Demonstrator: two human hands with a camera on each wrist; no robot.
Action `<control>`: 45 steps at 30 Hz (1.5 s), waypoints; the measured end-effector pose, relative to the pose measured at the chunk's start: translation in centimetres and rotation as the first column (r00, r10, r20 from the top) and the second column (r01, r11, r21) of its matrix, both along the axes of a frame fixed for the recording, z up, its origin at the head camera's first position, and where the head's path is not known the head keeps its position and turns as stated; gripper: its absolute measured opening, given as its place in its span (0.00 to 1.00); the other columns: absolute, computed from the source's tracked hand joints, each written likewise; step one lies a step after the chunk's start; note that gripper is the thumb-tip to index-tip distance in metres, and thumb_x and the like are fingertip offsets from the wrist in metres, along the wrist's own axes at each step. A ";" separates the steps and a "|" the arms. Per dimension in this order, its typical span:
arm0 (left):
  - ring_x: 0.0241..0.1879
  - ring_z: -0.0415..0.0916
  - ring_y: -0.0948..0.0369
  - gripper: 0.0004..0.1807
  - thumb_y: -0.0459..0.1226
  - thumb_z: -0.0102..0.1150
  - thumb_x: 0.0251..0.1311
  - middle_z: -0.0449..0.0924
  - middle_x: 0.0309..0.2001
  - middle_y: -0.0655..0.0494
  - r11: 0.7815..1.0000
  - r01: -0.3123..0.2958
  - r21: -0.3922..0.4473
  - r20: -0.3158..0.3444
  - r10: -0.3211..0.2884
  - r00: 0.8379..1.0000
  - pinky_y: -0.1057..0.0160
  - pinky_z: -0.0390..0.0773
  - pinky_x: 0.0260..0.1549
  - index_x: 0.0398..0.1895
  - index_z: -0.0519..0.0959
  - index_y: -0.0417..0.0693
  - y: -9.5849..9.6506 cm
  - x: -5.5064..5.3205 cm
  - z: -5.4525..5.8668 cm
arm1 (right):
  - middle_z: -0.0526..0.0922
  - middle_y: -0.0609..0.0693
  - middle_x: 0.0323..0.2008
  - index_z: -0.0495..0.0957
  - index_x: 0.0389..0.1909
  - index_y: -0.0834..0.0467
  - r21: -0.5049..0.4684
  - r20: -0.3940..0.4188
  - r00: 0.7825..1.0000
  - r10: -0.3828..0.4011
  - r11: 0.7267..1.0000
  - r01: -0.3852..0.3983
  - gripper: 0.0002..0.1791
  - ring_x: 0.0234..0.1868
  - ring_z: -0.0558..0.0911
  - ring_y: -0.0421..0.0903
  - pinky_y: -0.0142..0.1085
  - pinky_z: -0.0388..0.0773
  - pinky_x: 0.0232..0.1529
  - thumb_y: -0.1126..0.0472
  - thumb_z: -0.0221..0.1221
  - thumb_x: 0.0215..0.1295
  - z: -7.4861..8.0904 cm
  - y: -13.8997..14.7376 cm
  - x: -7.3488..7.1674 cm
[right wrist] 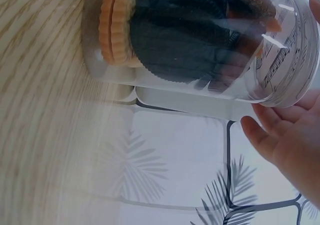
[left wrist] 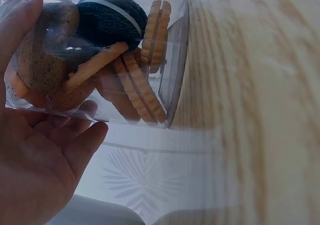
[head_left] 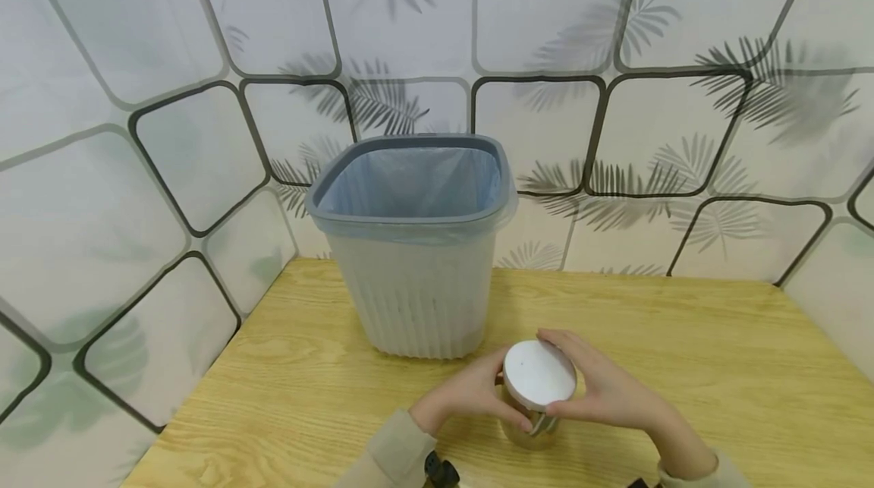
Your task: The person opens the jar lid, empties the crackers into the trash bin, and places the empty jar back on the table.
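Observation:
A clear jar point(head_left: 526, 436) of cookies with a round white lid point(head_left: 539, 376) stands on the wooden table. My left hand point(head_left: 473, 388) grips the jar's side just below the lid, thumb at the front. The fingers and thumb of my right hand point(head_left: 606, 388) hold the lid's edge from the other side. Through the jar wall in the left wrist view show a black sandwich cookie point(left wrist: 112, 21), ridged golden sandwich biscuits point(left wrist: 141, 91) and a brown speckled cookie point(left wrist: 46, 52). Music-note print point(right wrist: 277, 65) shows near the jar's neck in the right wrist view.
Behind the jar, slightly left, stands a pale ribbed bin point(head_left: 419, 294) with a grey-blue rim and a bag liner point(head_left: 416, 177). The table point(head_left: 717, 366) meets a patterned wall covering point(head_left: 539, 25) at the back and sides.

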State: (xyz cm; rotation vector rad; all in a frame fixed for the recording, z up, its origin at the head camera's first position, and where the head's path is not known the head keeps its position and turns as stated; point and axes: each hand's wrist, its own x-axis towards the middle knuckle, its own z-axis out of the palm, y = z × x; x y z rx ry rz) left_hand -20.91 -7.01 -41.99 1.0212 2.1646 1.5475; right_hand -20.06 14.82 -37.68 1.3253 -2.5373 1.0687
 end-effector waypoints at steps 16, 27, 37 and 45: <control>0.53 0.62 0.67 0.45 0.33 0.70 0.40 0.63 0.57 0.62 1.000 -0.012 -0.002 0.004 0.012 1.000 0.65 0.62 0.51 0.63 0.57 0.53 0.0 0.0 -0.1 | 0.66 0.64 0.53 0.59 0.58 0.71 0.088 -0.123 0.973 -0.194 0.975 0.205 0.52 0.53 0.67 0.58 0.52 0.69 0.45 0.37 0.63 0.41 0.6 -1.0 1.1; 0.53 0.62 0.67 0.45 0.32 0.69 0.41 0.62 0.57 0.63 1.000 0.001 -0.004 0.004 -0.001 1.000 0.65 0.63 0.51 0.63 0.56 0.54 0.0 0.1 0.0 | 0.71 0.61 0.47 0.64 0.54 0.71 0.122 -0.265 0.936 -0.233 0.954 0.272 0.51 0.47 0.71 0.54 0.46 0.73 0.40 0.34 0.63 0.38 0.3 -1.8 1.4; 0.53 0.62 0.67 0.44 0.32 0.69 0.41 0.62 0.57 0.63 1.000 0.001 -0.006 0.006 -0.001 1.000 0.65 0.63 0.51 0.63 0.56 0.54 0.0 0.0 0.1 | 0.70 0.56 0.48 0.64 0.54 0.69 0.075 -0.196 0.965 -0.176 0.978 0.194 0.48 0.47 0.69 0.49 0.43 0.74 0.38 0.38 0.65 0.40 0.1 -1.3 0.9; 0.52 0.62 0.67 0.44 0.32 0.69 0.41 0.63 0.56 0.63 1.000 -0.001 0.006 0.015 0.001 1.000 0.65 0.63 0.50 0.63 0.56 0.54 0.0 0.1 -0.1 | 0.68 0.55 0.51 0.62 0.57 0.67 0.019 -0.093 0.992 -0.080 0.996 0.082 0.45 0.48 0.68 0.47 0.40 0.74 0.39 0.45 0.67 0.42 -0.2 -0.8 0.4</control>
